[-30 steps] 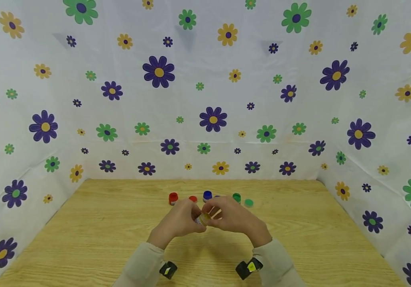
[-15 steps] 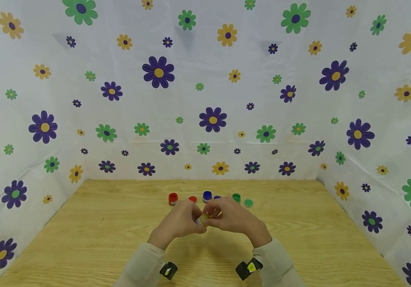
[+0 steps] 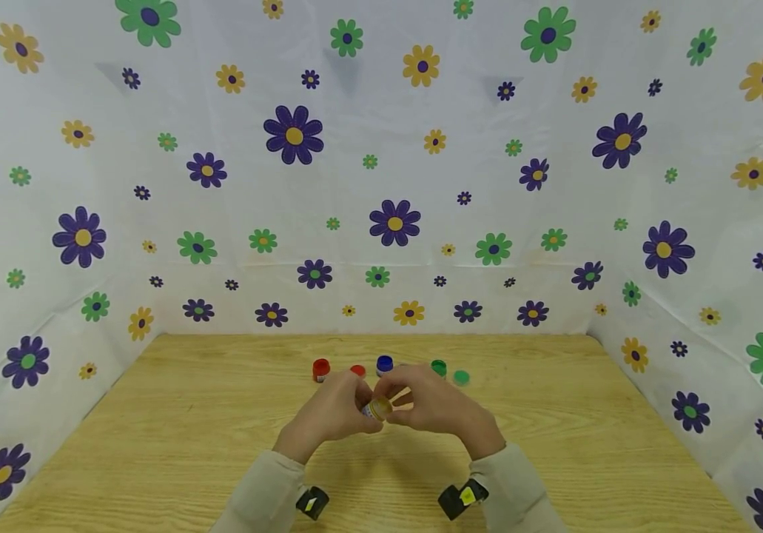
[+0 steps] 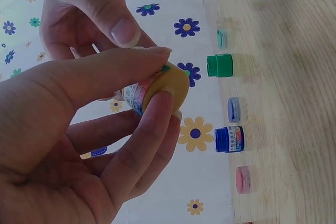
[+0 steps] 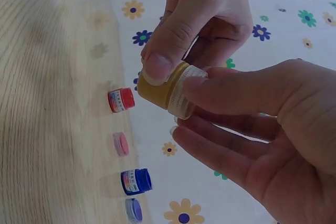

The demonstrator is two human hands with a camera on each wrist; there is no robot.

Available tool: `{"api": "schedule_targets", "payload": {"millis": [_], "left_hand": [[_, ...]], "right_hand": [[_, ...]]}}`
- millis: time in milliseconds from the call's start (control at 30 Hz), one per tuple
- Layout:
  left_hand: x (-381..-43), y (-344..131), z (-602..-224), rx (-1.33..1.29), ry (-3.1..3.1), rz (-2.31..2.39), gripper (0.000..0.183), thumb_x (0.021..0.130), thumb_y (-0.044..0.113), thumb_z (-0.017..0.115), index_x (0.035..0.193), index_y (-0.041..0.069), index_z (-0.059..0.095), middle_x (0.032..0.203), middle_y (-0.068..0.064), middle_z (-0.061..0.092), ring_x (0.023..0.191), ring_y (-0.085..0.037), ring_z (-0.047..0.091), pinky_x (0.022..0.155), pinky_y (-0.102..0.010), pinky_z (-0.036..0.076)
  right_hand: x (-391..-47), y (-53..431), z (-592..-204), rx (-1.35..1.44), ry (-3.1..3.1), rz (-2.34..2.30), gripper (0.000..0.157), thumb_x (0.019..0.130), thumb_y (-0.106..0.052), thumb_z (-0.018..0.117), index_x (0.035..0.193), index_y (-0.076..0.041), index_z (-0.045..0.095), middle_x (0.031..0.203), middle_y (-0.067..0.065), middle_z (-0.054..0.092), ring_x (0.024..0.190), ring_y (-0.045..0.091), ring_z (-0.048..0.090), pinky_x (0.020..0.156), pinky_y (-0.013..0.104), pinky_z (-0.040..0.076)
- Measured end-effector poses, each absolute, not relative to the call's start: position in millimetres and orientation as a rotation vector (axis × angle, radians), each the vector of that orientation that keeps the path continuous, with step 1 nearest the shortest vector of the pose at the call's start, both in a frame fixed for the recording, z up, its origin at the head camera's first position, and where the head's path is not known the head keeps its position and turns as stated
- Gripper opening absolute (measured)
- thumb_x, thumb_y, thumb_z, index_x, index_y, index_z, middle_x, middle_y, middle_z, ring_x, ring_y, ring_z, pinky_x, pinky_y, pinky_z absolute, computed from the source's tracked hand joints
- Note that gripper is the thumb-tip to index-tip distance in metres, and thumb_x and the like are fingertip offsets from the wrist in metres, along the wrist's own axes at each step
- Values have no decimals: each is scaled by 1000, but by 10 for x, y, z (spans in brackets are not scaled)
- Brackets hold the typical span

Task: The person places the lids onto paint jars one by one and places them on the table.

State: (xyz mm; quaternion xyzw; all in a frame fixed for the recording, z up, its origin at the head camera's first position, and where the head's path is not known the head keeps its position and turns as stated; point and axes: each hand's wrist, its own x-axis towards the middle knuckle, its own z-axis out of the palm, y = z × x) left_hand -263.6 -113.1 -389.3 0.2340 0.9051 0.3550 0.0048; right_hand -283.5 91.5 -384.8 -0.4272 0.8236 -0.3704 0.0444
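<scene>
My left hand (image 3: 336, 406) grips a small yellow paint jar (image 5: 153, 92) with a white label, tilted above the table. Its thumb and fingertips wrap the jar's base, as the left wrist view shows. The jar's clear ribbed lid (image 5: 181, 100) points towards my right hand (image 3: 436, 402). In the right wrist view my right thumb lies on the lid's side, with the fingers around its lower edge. Behind the hands stand uncapped paint jars: red (image 3: 321, 370), blue (image 3: 385, 364) and green (image 3: 439, 367).
Loose lids lie beside the jars: a red lid (image 3: 357, 370), a green lid (image 3: 462, 377) and a blue lid (image 4: 233, 109), mostly hidden by the right hand in the head view. The wooden table (image 3: 188, 444) meets a flowered cloth (image 3: 354, 185) at back and sides.
The right fingers pinched close at the lid half a second ago; now they are spread wider and more of the lid shows. The left hand and jar stay in place.
</scene>
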Motion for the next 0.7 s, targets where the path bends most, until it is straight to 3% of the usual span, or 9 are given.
{"api": "schedule_targets", "payload": {"millis": [433,700], "left_hand": [[-2630,-1141,-3889,715,2825,1121,14,75,8,88,85,3,80,72,-1,74,61,-10,61,57,-24,52],[-2647,-1134,-3882,712,2823,1111,13,74,9,88,84,5,81,70,1,72,59,-10,56,55,-26,49]], "right_hand": [[-2852,890,-3861,-1290,2557,-1092,15,94,-5,73,109,-4,73,111,12,74,97,23,75,82,23,60],[-2859,890,-3854,-1265,2611,-1024,18,100,-21,69,108,-5,74,91,6,77,78,7,71,73,18,56]]}}
